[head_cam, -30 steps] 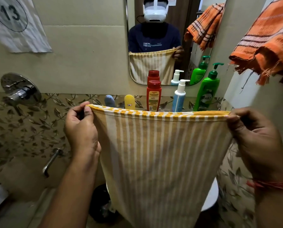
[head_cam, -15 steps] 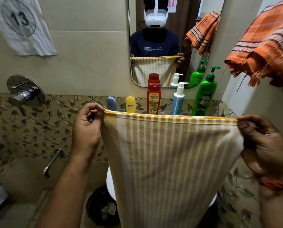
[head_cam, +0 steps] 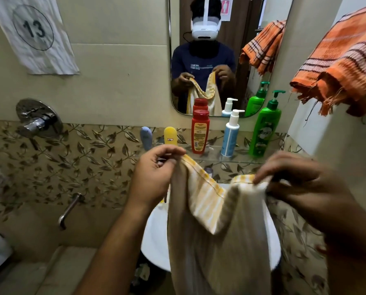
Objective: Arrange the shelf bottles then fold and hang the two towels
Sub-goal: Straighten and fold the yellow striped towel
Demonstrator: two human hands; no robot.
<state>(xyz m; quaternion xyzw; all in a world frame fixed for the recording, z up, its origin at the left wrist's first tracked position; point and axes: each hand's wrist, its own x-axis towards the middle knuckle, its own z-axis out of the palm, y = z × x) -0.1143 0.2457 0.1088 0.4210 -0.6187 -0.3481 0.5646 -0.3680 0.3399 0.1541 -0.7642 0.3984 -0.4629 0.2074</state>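
Observation:
A yellow-and-white striped towel (head_cam: 218,226) hangs in front of me over the white sink (head_cam: 154,237). My left hand (head_cam: 154,173) pinches its top left corner. At the other top corner, my right hand (head_cam: 294,184) grips it; the top edge sags in a fold between the two. An orange checked towel (head_cam: 343,67) lies bunched on a ledge at the upper right. On the glass shelf (head_cam: 239,160) under the mirror stand a small blue bottle (head_cam: 146,138), a yellow bottle (head_cam: 170,136), a red bottle (head_cam: 200,132), a white-and-blue pump bottle (head_cam: 229,134) and a green pump bottle (head_cam: 265,126).
A mirror (head_cam: 218,56) above the shelf reflects me and the towels. A chrome shower mixer (head_cam: 38,120) and a spout (head_cam: 70,209) stick out of the left wall. A paper sign marked 13 (head_cam: 33,33) hangs at upper left. A white wall corner (head_cam: 335,141) stands close on the right.
My hands have come together and moved lower. The towel's top edge, stretched flat before, now sags and folds between them.

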